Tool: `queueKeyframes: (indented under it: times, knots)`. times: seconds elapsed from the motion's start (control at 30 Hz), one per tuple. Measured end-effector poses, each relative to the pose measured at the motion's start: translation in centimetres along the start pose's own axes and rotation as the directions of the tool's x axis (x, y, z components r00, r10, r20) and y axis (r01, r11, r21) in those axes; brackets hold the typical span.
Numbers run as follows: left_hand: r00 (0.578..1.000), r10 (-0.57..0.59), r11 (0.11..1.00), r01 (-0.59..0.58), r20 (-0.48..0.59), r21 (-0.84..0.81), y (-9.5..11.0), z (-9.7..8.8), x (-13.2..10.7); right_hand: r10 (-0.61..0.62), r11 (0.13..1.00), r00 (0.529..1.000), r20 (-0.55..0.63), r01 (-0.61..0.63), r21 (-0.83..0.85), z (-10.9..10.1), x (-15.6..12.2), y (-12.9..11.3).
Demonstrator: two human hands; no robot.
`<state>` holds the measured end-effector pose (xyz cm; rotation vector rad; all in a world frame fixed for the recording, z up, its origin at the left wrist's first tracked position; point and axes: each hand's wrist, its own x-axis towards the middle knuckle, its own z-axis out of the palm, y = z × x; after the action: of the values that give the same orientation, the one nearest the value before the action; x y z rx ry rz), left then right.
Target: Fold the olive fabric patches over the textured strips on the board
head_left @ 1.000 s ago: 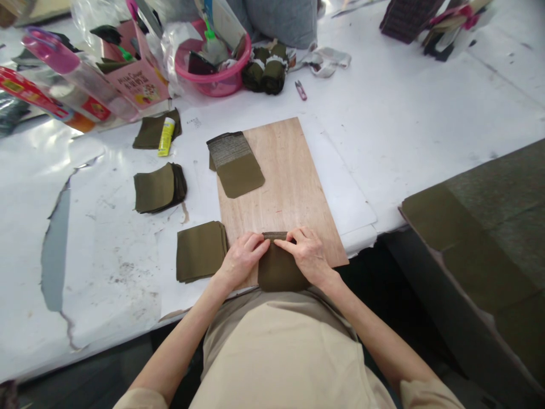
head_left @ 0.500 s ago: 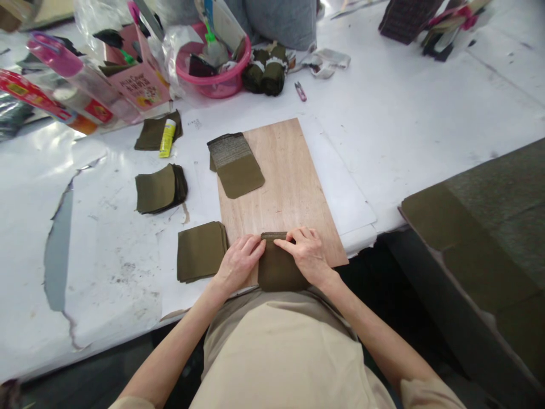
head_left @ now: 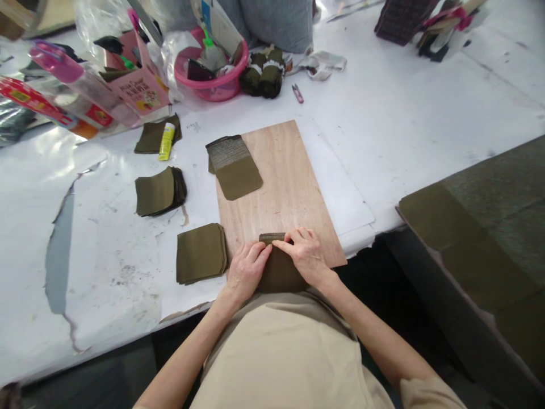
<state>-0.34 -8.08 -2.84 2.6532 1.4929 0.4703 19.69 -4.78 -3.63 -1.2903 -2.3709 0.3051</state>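
Note:
An olive-green fabric piece [head_left: 281, 272] lies at the near edge of a thin plywood board [head_left: 285, 193], its top edge folded into a narrow strip. My left hand [head_left: 247, 266] is closed on the left part of that fold, thumb and fingertips pressed together there. Close beside it, my right hand [head_left: 305, 254] pinches the fold's right part, with its index finger and thumb against the cloth. The fingertips of both hands nearly meet. On the board's upper left lies another fabric piece [head_left: 238, 176] with a greyish, streaked upper band.
Left of the board are a neat fabric stack [head_left: 200, 253], a curled stack [head_left: 155, 192] and a third pile [head_left: 147, 138] bearing a yellow glue tube [head_left: 167, 142]. Behind stand a pink basket [head_left: 213, 88], a pink box [head_left: 142, 91] and small thread snips [head_left: 297, 94].
My left hand has slid right along the folded edge, closer to my right hand. More of the fold's left end shows. My right hand has barely moved.

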Motion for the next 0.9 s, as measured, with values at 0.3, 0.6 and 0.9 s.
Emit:
queueKeyframes:
  times: [0.3,0.6,0.9]
  knots:
    - [0.998,-0.032,0.99,0.023,0.06,0.139,0.7,0.1,-0.7,0.016,1.0,1.0,0.011,-0.016,0.012,0.1,0.0,0.1]
    - [0.996,-0.089,0.991,0.086,0.021,0.101,0.3,0.5,-1.2,0.012,1.0,1.0,0.001,-0.012,0.001,0.2,0.0,0.1]
    - [0.99,-0.064,0.982,0.04,0.128,0.186,0.5,0.2,-0.5,0.003,1.0,1.0,0.012,-0.003,0.031,-0.5,0.1,0.4]
